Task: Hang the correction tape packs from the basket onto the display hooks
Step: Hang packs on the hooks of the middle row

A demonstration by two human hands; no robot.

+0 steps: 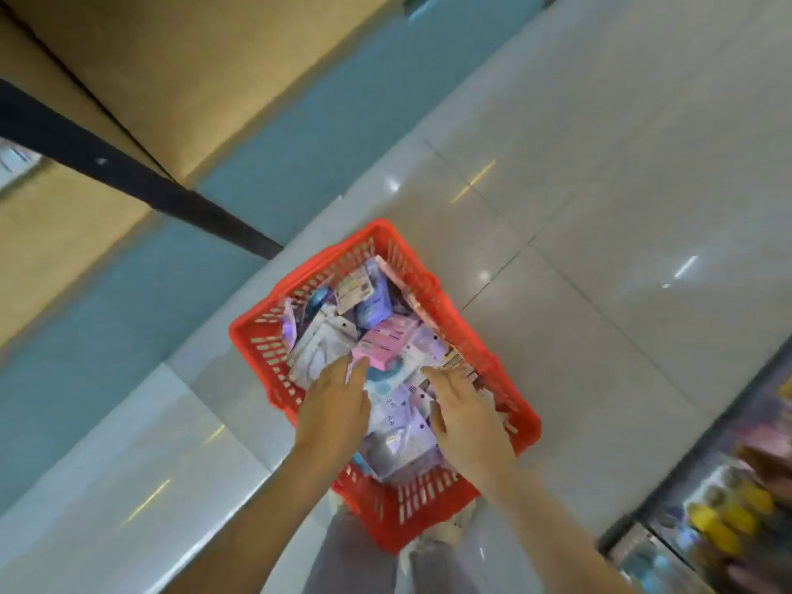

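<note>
A red plastic basket (257,340) stands on the shiny tiled floor, filled with several correction tape packs (385,340) in pink, white and blue card backing. My left hand (336,405) reaches down into the basket with its fingers stretched flat over the packs at the left side. Over the packs at the right side lies my right hand (465,413), fingers extended too. Neither hand visibly grips a pack. The frame is blurred. No display hooks are in sight.
A shelf unit with a beige top and blue-grey base (128,285) runs along the left, crossed by a dark bar (128,173). A display of colourful goods (728,520) fills the bottom right corner. My legs and shoes (445,529) show below the basket.
</note>
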